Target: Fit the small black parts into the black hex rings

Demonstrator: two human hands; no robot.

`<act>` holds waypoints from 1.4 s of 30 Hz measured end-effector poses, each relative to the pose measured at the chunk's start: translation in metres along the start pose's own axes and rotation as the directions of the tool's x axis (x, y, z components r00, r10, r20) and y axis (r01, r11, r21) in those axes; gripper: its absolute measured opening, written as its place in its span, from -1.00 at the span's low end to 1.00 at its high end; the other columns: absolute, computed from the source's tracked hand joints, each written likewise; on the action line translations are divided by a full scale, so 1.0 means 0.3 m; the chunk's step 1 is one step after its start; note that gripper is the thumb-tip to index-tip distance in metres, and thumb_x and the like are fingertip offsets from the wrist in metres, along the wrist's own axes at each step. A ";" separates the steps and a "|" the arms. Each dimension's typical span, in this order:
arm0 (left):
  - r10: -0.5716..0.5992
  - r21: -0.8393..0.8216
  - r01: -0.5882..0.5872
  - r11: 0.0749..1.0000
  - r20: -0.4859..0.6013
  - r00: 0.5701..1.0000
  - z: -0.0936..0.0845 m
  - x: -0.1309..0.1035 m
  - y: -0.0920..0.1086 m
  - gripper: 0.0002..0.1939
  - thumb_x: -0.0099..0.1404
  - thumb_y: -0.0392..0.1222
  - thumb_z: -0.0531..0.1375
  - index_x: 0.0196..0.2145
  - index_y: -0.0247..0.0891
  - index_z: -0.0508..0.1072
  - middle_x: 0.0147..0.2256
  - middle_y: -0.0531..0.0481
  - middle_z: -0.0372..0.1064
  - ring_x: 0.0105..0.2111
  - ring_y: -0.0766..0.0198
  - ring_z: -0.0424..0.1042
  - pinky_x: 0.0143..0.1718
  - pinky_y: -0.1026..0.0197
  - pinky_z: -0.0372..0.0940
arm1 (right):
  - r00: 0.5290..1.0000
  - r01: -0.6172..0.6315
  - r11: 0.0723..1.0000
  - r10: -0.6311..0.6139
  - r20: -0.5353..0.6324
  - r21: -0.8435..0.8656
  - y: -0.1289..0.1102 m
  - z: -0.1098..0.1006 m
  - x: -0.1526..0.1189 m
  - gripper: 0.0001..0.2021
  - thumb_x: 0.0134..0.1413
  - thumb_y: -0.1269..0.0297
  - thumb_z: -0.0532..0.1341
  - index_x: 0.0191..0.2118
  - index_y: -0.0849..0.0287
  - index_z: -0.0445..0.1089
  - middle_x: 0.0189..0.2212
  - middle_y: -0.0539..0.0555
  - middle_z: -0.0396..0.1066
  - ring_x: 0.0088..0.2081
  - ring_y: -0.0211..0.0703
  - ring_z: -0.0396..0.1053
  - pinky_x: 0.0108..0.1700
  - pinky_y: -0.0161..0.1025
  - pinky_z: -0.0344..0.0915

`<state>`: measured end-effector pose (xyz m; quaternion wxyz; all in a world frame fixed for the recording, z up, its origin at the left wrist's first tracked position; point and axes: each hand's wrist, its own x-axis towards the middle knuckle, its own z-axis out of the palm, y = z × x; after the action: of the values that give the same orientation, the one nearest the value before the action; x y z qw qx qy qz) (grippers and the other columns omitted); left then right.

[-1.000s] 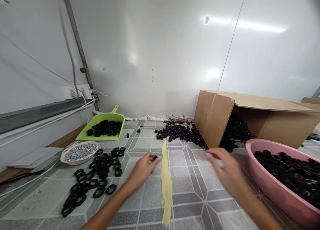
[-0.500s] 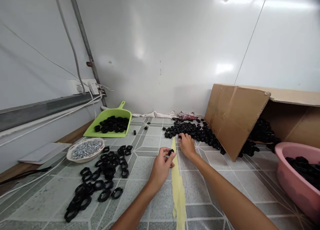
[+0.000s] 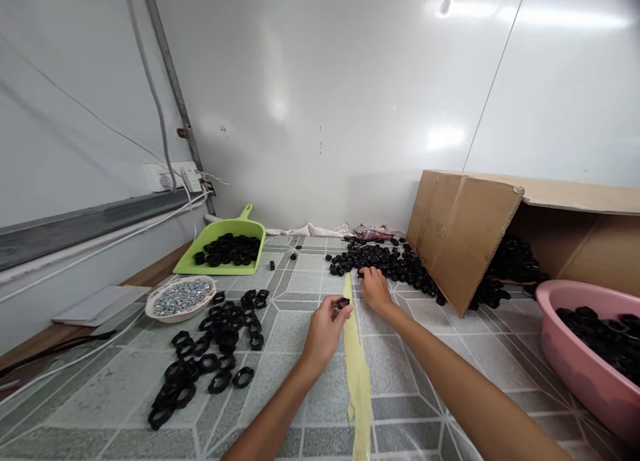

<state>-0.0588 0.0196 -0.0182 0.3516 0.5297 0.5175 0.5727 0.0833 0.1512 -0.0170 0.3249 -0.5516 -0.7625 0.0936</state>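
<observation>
My left hand [image 3: 325, 329] pinches a small black ring [image 3: 343, 303] between thumb and fingers, just left of the yellow tape strip [image 3: 356, 367]. Further forward and to the right, my right hand [image 3: 375, 289] has its fingers closed on a small black part [image 3: 361, 274], mostly hidden by the fingertips. That hand is at the near left edge of a heap of small black parts [image 3: 395, 264]. Larger black rings [image 3: 220, 337] lie loosely spread on the tiled surface to the left of my hands.
A green dustpan [image 3: 193, 255] holding black parts and a bowl [image 3: 150, 307] of small metal pieces stand at the left. On the right are an open cardboard box [image 3: 450, 227] and a pink basin [image 3: 565, 341], both with black parts inside. Cables run along the left wall.
The view has shifted slightly, so the things at the sides appear moved. Both hands stay in nearly the same places, the left still holding the black ring.
</observation>
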 end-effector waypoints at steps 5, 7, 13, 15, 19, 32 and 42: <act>-0.062 -0.070 0.060 0.996 -0.029 0.998 -0.002 -0.014 0.019 -0.65 0.21 0.03 0.29 -0.26 -0.17 0.23 -0.29 0.00 0.48 -0.51 0.31 0.48 -0.52 0.29 0.30 | 1.000 -0.013 0.967 0.018 -0.018 0.256 -0.021 -0.034 -0.034 -0.78 0.22 0.39 0.11 -0.05 0.25 0.38 -0.05 0.26 0.42 0.03 0.05 0.33 0.10 -0.06 0.20; -0.068 -0.064 0.068 0.996 -0.001 0.998 0.000 -0.017 0.026 -0.63 0.19 0.05 0.30 -0.28 -0.16 0.21 -0.34 0.06 0.44 -0.61 0.36 0.40 -0.64 0.34 0.19 | 0.999 -0.034 0.930 0.038 -0.003 0.365 -0.025 -0.061 -0.091 -0.73 0.27 0.26 0.07 0.00 0.24 0.35 -0.06 0.24 0.45 -0.02 0.01 0.39 0.03 -0.09 0.28; 0.001 0.010 -0.003 1.000 0.177 0.984 0.008 -0.028 0.059 -0.66 0.17 0.10 0.31 -0.34 -0.22 0.38 -0.45 0.13 0.36 -0.59 0.39 0.27 -0.55 0.31 0.15 | 0.968 -0.197 0.743 0.043 0.249 0.639 -0.004 -0.195 -0.333 -0.59 0.18 -0.01 0.22 -0.01 0.20 0.44 -0.28 0.13 0.53 -0.28 -0.08 0.47 -0.23 -0.17 0.38; 0.037 0.084 -0.054 0.995 0.191 0.981 0.016 -0.041 0.071 -0.68 0.23 0.11 0.27 -0.28 -0.21 0.47 -0.45 0.10 0.38 -0.53 0.34 0.29 -0.48 0.29 0.16 | 0.944 -0.277 0.608 0.027 0.329 0.744 0.000 -0.228 -0.382 -0.58 0.12 0.00 0.30 0.00 0.16 0.47 -0.32 0.09 0.54 -0.30 -0.11 0.45 -0.20 -0.18 0.36; 0.030 0.082 -0.052 0.995 0.250 0.968 0.045 -0.070 0.084 -0.68 0.26 0.08 0.25 -0.15 -0.18 0.49 -0.41 0.07 0.42 -0.44 0.28 0.35 -0.40 0.27 0.20 | 0.939 -0.320 0.434 0.026 0.344 0.842 -0.008 -0.245 -0.404 -0.61 -0.01 0.06 0.42 -0.07 0.11 0.50 -0.23 0.09 0.56 -0.20 -0.10 0.47 -0.12 -0.17 0.35; -0.204 0.016 0.235 0.972 0.556 0.806 0.006 -0.043 0.128 -0.55 0.31 0.16 0.19 -0.08 -0.28 0.37 -0.54 0.07 0.39 -0.58 0.35 0.31 -0.52 0.31 0.14 | 0.965 -0.207 0.559 -0.017 0.261 0.802 -0.022 -0.240 -0.429 -0.76 0.12 0.16 0.33 -0.14 0.15 0.47 -0.24 0.10 0.54 -0.21 -0.09 0.50 -0.09 -0.13 0.38; -0.238 0.072 0.240 0.968 0.566 0.789 0.008 -0.041 0.136 -0.59 0.27 0.14 0.24 -0.19 -0.30 0.47 -0.54 0.03 0.43 -0.54 0.32 0.32 -0.45 0.30 0.16 | 0.987 -0.112 0.697 -0.006 0.162 0.708 -0.035 -0.266 -0.446 -0.83 0.11 0.20 0.33 -0.18 0.11 0.50 -0.25 0.04 0.54 -0.21 -0.12 0.46 -0.09 -0.17 0.35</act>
<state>-0.0482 -0.0003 0.0181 0.5605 0.6064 0.4502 0.3398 0.1472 0.0093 -0.0027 0.4517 -0.3950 -0.6726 0.4331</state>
